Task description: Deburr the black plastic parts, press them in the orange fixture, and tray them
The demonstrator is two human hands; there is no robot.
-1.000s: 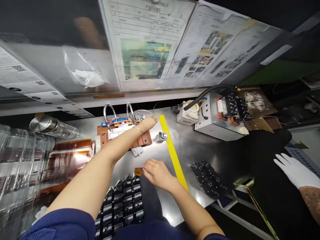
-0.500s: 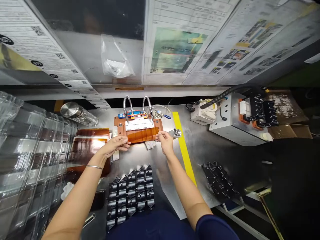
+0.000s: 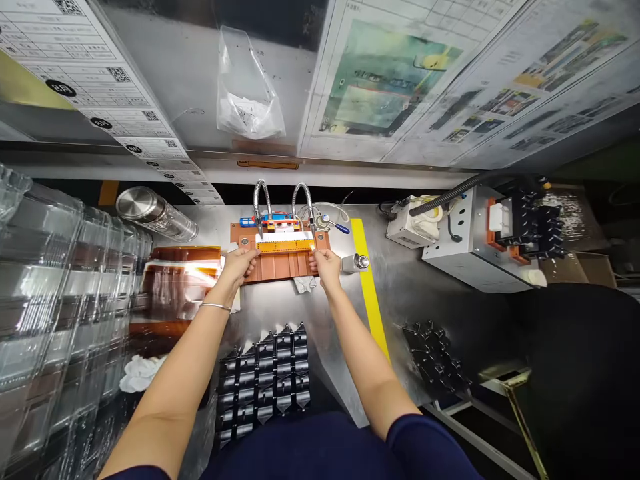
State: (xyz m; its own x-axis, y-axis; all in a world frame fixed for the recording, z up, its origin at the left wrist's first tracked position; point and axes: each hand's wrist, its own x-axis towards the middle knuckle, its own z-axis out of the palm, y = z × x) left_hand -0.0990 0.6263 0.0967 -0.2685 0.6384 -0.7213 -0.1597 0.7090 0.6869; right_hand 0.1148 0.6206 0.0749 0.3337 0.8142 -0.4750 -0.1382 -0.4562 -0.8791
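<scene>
A strip of amber film point(image 3: 285, 247) lies across the white perforated plate of a copper-brown fixture point(image 3: 280, 268). My left hand point(image 3: 240, 265) pinches the film's left end, thumb and fingers together. At the right end, my right hand point(image 3: 326, 264) holds the film between thumb and fingers. Two bendable metal hoses point(image 3: 301, 193) arch over the fixture's back, beside a blue and orange part. A lever with a blue grip point(image 3: 341, 228) sits at the fixture's back right.
Amber sheets point(image 3: 177, 283) lie at left, near a glass bottle point(image 3: 155, 213) and stacked clear trays point(image 3: 60, 300). Black parts point(image 3: 265, 373) stand in front. To the right are a metal cylinder point(image 3: 356, 263), yellow tape point(image 3: 367, 287), a grey machine point(image 3: 460, 247) and more black parts point(image 3: 435, 357).
Both hands have moved forward with the amber film, from the fixture's front part onto the white plate. The camera view has shifted slightly.
</scene>
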